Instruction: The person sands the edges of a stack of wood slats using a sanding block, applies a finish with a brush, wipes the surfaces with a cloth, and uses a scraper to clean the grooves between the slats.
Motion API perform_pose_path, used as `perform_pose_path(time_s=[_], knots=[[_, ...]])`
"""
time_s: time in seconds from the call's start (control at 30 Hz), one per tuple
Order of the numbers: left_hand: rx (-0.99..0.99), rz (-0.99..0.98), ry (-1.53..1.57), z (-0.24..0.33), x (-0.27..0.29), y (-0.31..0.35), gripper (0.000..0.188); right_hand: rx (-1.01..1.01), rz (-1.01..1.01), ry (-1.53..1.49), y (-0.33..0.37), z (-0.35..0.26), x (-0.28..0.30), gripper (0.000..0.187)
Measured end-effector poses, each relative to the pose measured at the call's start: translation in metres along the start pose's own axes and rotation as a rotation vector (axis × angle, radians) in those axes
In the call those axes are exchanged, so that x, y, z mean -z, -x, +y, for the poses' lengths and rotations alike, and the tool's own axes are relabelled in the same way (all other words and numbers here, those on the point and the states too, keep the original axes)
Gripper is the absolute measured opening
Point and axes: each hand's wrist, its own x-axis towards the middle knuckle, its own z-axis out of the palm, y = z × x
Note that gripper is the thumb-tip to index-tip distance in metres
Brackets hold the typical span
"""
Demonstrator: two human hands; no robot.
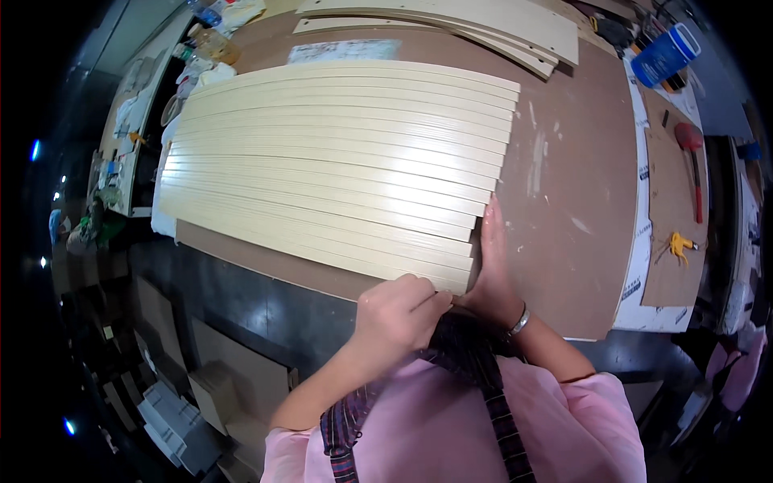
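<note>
Long cream-coloured strips (346,145) with a glossy face lie side by side in a row on the brown worktable, their right ends stepped unevenly. At the near right corner of the row, my left hand (400,312) is closed, its knuckles up against the nearest strip. What its fingers hold, if anything, is hidden. My right hand (493,270) lies along the right ends of the nearer strips, fingers stretched out together and pointing away from me. Its thumb side is close to the corner by my left hand. A metal band is on the right wrist.
The brown tabletop (572,193) extends right of the strips. Behind lie cream boards with holes (515,32). On the right are a blue tub (666,55), a red-headed mallet (689,145) and a yellow tool (678,245) on cardboard. Bottles (213,44) stand far left.
</note>
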Motion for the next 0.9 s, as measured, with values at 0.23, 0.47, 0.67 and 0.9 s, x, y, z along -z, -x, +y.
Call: perform_pose_path(time_s=[0.23,0.47,0.67,0.9], knots=[[0.568,0.338,-0.276,-0.085,0.083,0.025,0.004,-0.279,-0.043,-0.319,0.009,0.0,0.03,0.126],[0.275,0.151,-0.199,-0.039,0.054,0.019,0.007,-0.344,0.314,-0.539,-0.018,0.012,0.019,0.091],[0.604,0.387,-0.229,-0.113,0.097,0.033,0.007,-0.404,0.471,-0.538,-0.072,0.047,0.028,0.074],[0.623,0.418,-0.103,-0.107,0.085,0.03,0.008,-0.295,0.415,-0.415,-0.113,0.04,0.006,0.073]])
